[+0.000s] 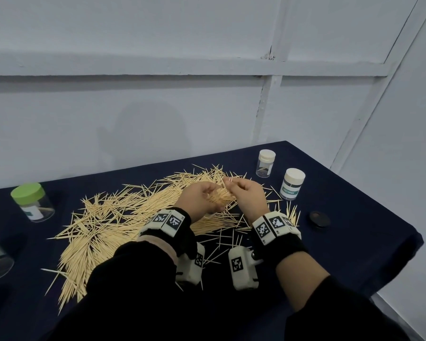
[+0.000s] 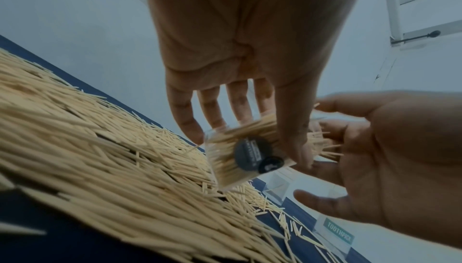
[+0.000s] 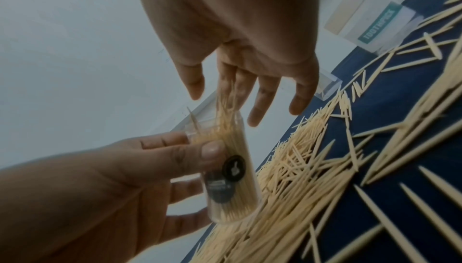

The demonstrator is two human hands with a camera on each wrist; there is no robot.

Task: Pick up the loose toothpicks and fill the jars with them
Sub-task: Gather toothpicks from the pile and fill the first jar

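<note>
Fingers (image 3: 212, 149) of left hand (image 1: 202, 196) clasp jar (image 3: 232, 178) — toothpicks (image 3: 225, 105) protrude.

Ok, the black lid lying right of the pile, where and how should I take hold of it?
Take the black lid by its rim, pinching opposite edges from straight above. It lies flat on the tablecloth, low and round, so only the rim gives purchase. It sits apart from the toothpicks, nearest the right hand.
</note>
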